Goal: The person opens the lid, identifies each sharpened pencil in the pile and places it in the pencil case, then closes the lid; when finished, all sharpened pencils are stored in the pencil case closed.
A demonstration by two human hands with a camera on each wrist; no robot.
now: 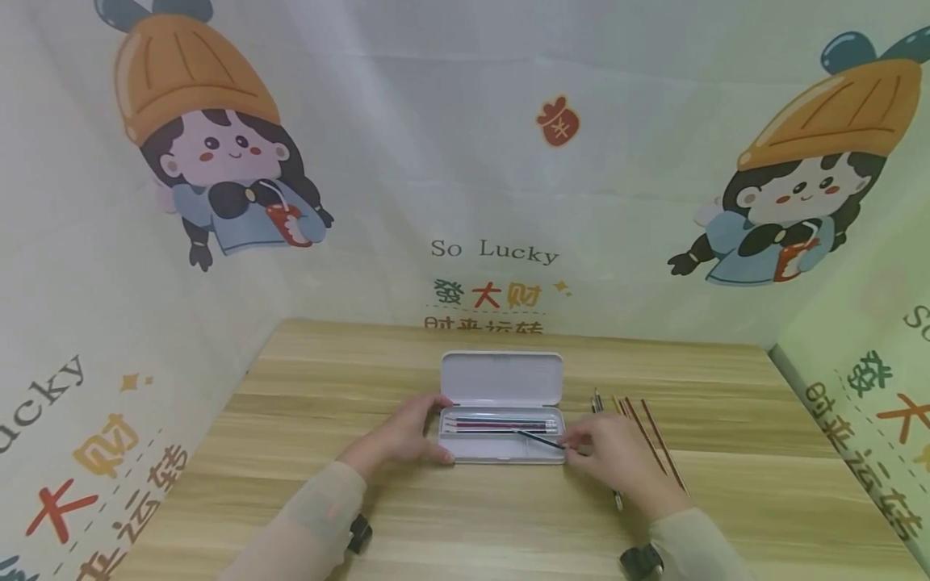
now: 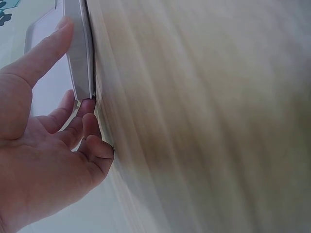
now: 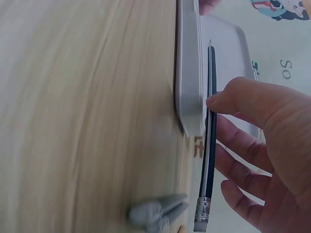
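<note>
Open white rectangular pencil case (image 1: 472,449) on a pale wood-grain table (image 1: 349,371), its lid (image 1: 501,379) raised at the back. The left hand (image 1: 403,432) brackets the case's left end, its extended thumb along the near wall and its bent fingers at the far side and end, gripping lightly. The right hand (image 1: 610,452), reaching in from the right, pinches a slender dark pencil with metal ferrule (image 3: 209,141) between thumb and forefinger; the forefinger is largely concealed behind the thumb, the remaining fingers loosely bent and apart. The pencil slants over the case, point inward, ferrule beyond the right end; whether its point touches the row of slim pencils (image 1: 487,424) inside cannot be told, nor can their number. In the head view the right hand covers the ferrule and parts of the loose reddish-brown and dark pencils (image 1: 663,445) beside it. In the right wrist view, blurred grey pencil ends (image 3: 158,211) appear below.
</note>
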